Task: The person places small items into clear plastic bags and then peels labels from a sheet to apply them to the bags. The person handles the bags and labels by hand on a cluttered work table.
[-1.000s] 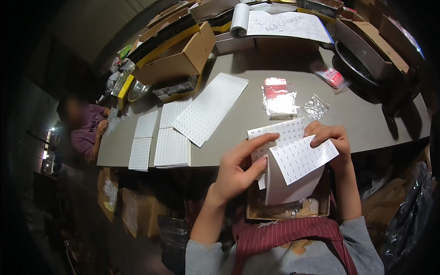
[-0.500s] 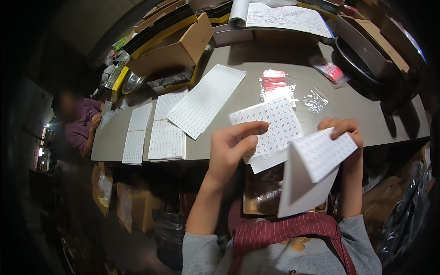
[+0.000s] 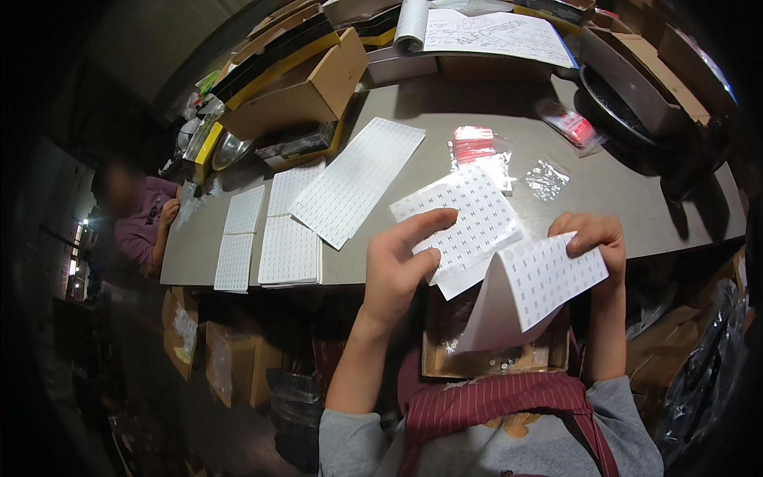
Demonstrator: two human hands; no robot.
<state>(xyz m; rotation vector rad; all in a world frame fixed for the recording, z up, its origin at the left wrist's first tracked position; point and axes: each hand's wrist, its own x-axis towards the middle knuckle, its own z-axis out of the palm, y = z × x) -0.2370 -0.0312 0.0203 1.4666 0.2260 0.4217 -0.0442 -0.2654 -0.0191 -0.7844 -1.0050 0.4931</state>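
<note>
Over the near edge of the table (image 3: 342,266), the left hand (image 3: 397,258) rests thumb and forefinger, well parted, on sheets (image 3: 473,208) printed with rows of one repeated dark letter; its other fingers are hidden, so I cannot tell whether it grips. Just to the right, above a box (image 3: 431,351), the right hand (image 3: 596,234) pinches a folded sheet (image 3: 548,282) by its far right edge, its small dark marks facing up. On the far side, a pad (image 3: 493,38) carries big lettering and handwriting.

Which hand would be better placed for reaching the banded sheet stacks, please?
Probably the left hand: it is nearer the banded sheet stacks, while the right hand, farther away, grips a folded printed sheet.
</note>
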